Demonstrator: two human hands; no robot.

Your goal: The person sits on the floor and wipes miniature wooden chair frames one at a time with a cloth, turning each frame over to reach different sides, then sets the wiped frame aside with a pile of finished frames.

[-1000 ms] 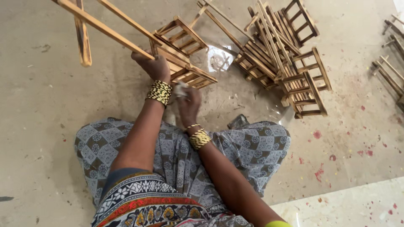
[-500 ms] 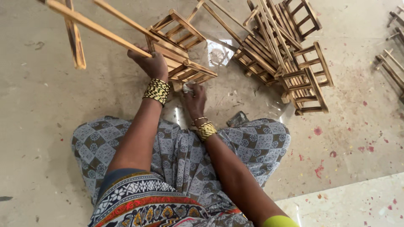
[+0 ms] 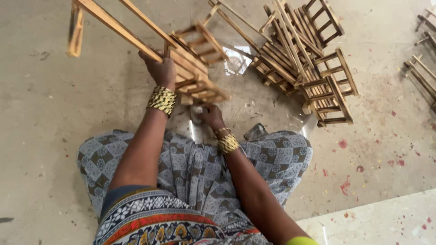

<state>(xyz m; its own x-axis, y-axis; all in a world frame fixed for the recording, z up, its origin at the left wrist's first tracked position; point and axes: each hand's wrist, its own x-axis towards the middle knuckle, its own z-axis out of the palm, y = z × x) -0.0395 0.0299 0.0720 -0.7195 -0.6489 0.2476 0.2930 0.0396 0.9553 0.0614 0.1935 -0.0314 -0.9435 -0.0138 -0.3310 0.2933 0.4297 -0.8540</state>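
Since half a second ago the right hand [image 3: 211, 117] has slid a little lower and nearer the lap, away from the underside of the wooden frame [image 3: 181, 63], while the left hand [image 3: 160, 71] has kept its place on the frame and the frame itself has barely shifted.

Head view: the person sits on the concrete floor [image 3: 45, 113] with a grey patterned cloth [image 3: 190, 168] spread over the lap. The left hand's grip is clenched around one long slat of the wooden frame, which is a ladder-like rack of pale slats held tilted above the floor, its long rails running up toward the far left corner of the floor in view and its runged end hanging just above the right hand. A wide gold bangle [image 3: 161, 100] sits on the left wrist. The right hand lies just below the frame's lower end, fingers curled onto a small grey object [image 3: 196, 113] at the floor; the object is too blurred to name, and I cannot tell whether the grip is closed on it or only resting there. Gold bangles [image 3: 227, 143] ring the right wrist too. Beyond the frame lies a clear plastic bag [image 3: 237, 60], and beside it, toward the far right of the floor, a pile of finished wooden racks [image 3: 309, 68]. More racks [image 3: 422, 68] lie at the right edge. Red spots [image 3: 345, 144] fleck the floor near the right knee.
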